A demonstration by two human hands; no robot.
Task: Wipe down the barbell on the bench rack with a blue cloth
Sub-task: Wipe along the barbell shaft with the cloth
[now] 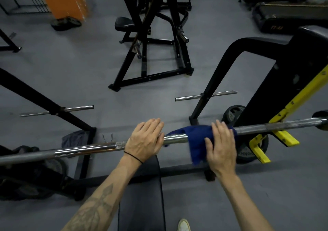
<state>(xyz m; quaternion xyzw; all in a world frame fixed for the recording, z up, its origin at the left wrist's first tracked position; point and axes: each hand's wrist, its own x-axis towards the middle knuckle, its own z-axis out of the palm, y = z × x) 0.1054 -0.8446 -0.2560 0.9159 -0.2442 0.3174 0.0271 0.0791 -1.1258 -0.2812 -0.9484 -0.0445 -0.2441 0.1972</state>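
Hidden: the bench pad [142,195] is cut off at the bottom edge; the barbell [88,148] runs out of view at both sides.
Barbell: its long axis runs left to right, rising slightly rightward, across the rack's yellow hook [284,138].
Left hand [144,140]: fingers straight, resting flat on the bar.
Right hand [221,147]: fingers extended, pressing the blue cloth [197,142] draped over the bar, just right of the left hand.

i see the barbell [88,149] running across the view, its right part resting on a yellow rack hook [284,138]. my left hand [144,140] lies flat over the bar with straight fingers. just beside it, my right hand [221,145] presses the blue cloth [195,140] draped over the bar. the black bench pad [142,195] sits below.
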